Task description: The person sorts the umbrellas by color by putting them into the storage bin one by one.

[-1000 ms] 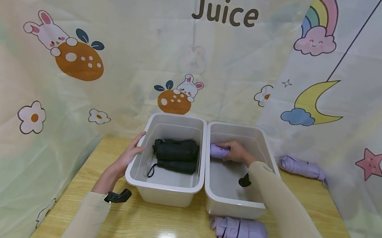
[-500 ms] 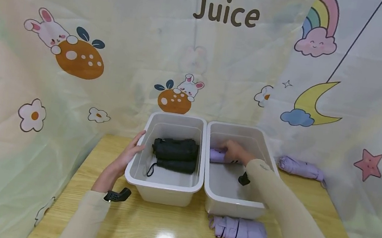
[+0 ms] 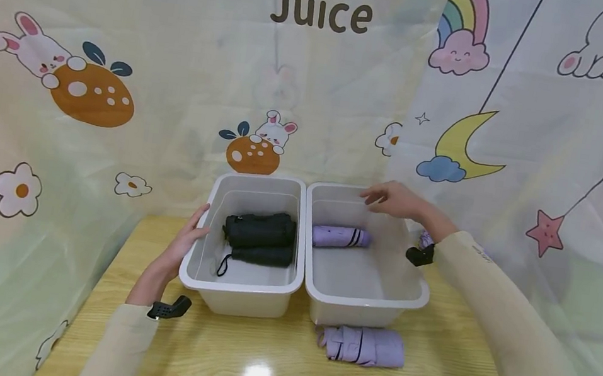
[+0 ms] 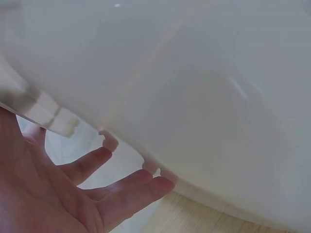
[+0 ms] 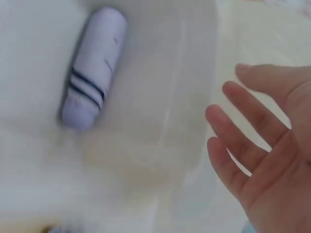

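Observation:
In the head view my left hand [image 3: 179,245] is at the left side of the left white bin [image 3: 246,305]. Its extended fingertips meet the glossy outer wall in the left wrist view. Two folded black umbrellas [image 3: 261,231] lie in that bin, one with a wrist loop. A folded purple umbrella [image 3: 339,237] with two dark bands lies across the right white bin [image 3: 356,314], toward its back. My right hand [image 3: 396,200] hovers around that bin's far right rim, holding nothing. The right wrist view shows its fingers spread, apart from the purple umbrella [image 5: 92,73].
Another folded purple umbrella [image 3: 366,347] lies on the wooden table [image 3: 188,351] in front of the right bin. To the bin's right, a further purple bundle [image 3: 425,239] is mostly hidden by my right arm. A printed cloth [image 3: 187,103] hangs close behind the bins.
My right hand has let go of the purple umbrella inside the right bin and risen to the far right rim. The left hand stays at the left bin. The head view has turned right.

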The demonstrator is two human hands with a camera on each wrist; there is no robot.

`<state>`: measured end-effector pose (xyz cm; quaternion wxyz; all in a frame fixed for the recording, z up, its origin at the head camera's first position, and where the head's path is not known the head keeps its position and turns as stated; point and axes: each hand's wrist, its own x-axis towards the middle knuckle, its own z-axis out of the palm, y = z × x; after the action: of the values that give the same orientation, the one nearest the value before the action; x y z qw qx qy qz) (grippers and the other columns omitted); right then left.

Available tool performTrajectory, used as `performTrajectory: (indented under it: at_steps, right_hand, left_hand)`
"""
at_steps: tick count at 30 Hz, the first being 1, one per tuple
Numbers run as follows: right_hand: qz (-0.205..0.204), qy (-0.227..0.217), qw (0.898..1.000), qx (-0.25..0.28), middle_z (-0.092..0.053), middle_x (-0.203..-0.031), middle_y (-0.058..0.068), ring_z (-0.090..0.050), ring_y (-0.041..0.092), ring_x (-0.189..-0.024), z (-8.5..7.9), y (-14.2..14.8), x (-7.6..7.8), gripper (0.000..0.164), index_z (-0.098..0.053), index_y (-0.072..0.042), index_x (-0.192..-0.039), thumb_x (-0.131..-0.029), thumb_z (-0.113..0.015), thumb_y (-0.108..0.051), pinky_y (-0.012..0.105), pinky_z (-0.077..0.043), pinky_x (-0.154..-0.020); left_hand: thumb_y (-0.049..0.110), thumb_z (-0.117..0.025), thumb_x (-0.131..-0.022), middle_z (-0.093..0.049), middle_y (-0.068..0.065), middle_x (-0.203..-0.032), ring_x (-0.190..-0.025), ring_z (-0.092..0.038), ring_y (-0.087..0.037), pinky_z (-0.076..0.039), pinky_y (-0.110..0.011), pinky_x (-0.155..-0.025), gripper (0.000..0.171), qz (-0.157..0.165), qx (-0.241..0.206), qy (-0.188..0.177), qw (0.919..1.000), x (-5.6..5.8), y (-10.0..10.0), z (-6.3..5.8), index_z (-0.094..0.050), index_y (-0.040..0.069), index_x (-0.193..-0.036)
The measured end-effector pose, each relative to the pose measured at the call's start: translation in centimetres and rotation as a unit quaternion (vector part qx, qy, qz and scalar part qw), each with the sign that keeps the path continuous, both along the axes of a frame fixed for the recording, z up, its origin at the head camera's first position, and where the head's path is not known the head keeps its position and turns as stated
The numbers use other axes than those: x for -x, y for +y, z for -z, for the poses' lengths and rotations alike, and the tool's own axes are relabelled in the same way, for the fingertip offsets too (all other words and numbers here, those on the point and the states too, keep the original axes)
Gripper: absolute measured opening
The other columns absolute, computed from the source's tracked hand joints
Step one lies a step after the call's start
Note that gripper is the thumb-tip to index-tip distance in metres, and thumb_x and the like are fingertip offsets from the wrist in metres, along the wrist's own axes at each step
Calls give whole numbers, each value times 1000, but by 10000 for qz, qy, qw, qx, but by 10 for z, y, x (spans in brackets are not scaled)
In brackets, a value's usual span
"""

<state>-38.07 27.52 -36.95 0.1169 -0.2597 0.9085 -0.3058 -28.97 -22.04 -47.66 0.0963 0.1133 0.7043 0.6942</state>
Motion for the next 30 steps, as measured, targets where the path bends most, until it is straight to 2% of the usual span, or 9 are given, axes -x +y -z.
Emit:
performTrajectory:
  at_steps: [3,5,7,10,13,16,19,23,30]
  right_hand:
    - [541,253,9972,457,-66,-116,18,-61,33,-107,-4,32,-6,35,-62,-1,-128,-93,-65,-8,45,-51,-85]
    - [867,486,9939,487,-67,-113,18,-62,33,-104,-4,51,-10,34,-63,0,-126,-94,-65,-10,44,-52,-82]
    - [1172,683,9899,413,-67,-110,17,-63,32,-101,-3,68,-13,32,-64,-1,-124,-94,-65,-12,43,-52,-80]
    - [1274,982,9870,-65,-67,-108,21,-62,36,-100,5,95,-16,30,-65,2,-121,-93,-64,-11,46,-52,-79]
    - [1352,933,9846,-607,-62,-114,27,-58,42,-105,22,121,-17,34,-62,6,-122,-93,-64,-12,53,-48,-84]
    - [1574,529,9816,-940,-54,-123,33,-50,47,-113,45,144,-17,43,-56,8,-127,-93,-63,-17,59,-43,-90]
    - [1749,297,9786,-1038,-49,-127,37,-44,52,-116,68,164,-15,50,-52,10,-130,-92,-65,-20,62,-40,-92]
    - [1798,181,9768,-1148,-43,-130,41,-40,56,-118,87,180,-15,56,-49,11,-132,-89,-68,-18,65,-38,-92]
    - [1883,11,9721,-1398,-31,-140,40,-30,58,-126,128,206,-10,75,-33,12,-142,-87,-70,-21,71,-27,-96]
  left_hand:
    - [23,-36,-107,-4,-13,-160,-138,-21,-44,-27,-64,-103,62,-15,-8,12,10000,0,-1,1,0,28,-157]
    - [22,-36,-107,-4,-13,-160,-138,-21,-44,-27,-64,-102,62,-50,5,36,10000,0,-1,0,0,28,-157]
    - [22,-36,-107,-4,-13,-160,-138,-21,-44,-27,-64,-102,62,-92,30,43,9999,-1,-1,-2,0,28,-157]
    - [21,-35,-107,-4,-13,-160,-138,-20,-44,-27,-64,-102,62,-119,79,55,9999,-1,-2,-3,0,27,-157]
    - [22,-35,-107,-3,-13,-160,-139,-19,-44,-28,-64,-102,61,-160,153,12,9998,-2,-3,-2,0,28,-157]
    - [22,-34,-107,-1,-13,-160,-139,-18,-43,-27,-64,-102,62,-178,192,-15,9997,-5,-4,0,1,28,-157]
    - [24,-35,-107,-2,-12,-160,-139,-18,-43,-28,-64,-102,62,-191,200,0,9996,-7,-4,2,1,28,-157]
    - [26,-36,-107,-1,-12,-161,-139,-18,-43,-28,-64,-101,62,-161,194,27,9997,-6,-4,4,0,29,-157]
    - [26,-36,-107,-3,-12,-160,-138,-20,-44,-30,-65,-99,61,-123,192,78,9997,-2,2,4,-2,29,-157]
